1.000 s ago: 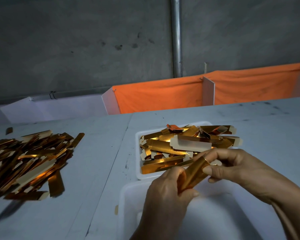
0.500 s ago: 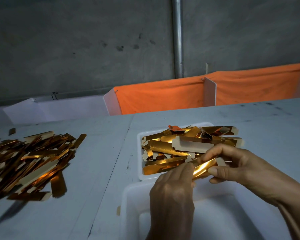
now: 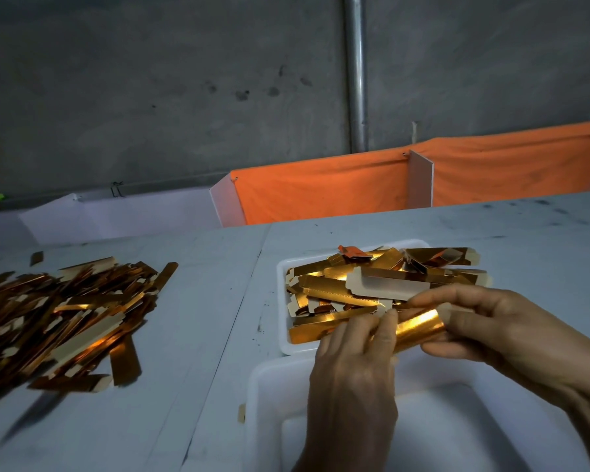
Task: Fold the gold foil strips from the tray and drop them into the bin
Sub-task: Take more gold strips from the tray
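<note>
Your two hands meet over the near edge of a white tray (image 3: 281, 277) heaped with gold foil strips (image 3: 334, 287). Your left hand (image 3: 353, 366) pinches one end of a gold foil strip (image 3: 419, 330), and your right hand (image 3: 498, 332) curls around its other end; the strip looks partly folded, though glare blurs its edges. Just below your hands sits a white bin (image 3: 269, 403), touching the tray. Well apart on the left of the grey counter (image 3: 201, 301) lies a loose pile of strips (image 3: 65, 311). An orange cloth (image 3: 321, 192) hangs behind
</note>
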A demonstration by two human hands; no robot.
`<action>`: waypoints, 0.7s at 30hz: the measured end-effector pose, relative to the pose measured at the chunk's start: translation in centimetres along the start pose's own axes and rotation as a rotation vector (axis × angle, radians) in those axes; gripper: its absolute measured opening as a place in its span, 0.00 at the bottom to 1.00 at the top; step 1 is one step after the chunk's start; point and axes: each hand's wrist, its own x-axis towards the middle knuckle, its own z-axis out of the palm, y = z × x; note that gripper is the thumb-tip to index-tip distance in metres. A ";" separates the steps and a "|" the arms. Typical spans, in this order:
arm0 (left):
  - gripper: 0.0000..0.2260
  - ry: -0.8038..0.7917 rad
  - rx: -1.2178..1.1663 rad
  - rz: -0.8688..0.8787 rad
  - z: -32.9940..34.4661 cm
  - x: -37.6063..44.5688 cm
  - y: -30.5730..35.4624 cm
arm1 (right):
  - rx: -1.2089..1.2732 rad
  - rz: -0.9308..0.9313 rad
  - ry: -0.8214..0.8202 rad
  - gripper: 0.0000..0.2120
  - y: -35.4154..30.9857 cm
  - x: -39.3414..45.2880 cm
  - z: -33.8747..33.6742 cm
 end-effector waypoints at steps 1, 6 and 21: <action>0.19 -0.001 -0.003 0.004 0.0 -0.1 0.1 | 0.018 0.002 0.011 0.13 -0.1 0.0 0.0; 0.23 0.035 -0.024 0.037 0.3 -0.2 0.2 | 0.108 0.032 0.015 0.11 -0.4 -0.1 0.3; 0.13 -0.196 -0.615 -0.447 -1.4 -0.1 -0.7 | 0.132 0.025 -0.045 0.06 -1.0 -0.5 1.3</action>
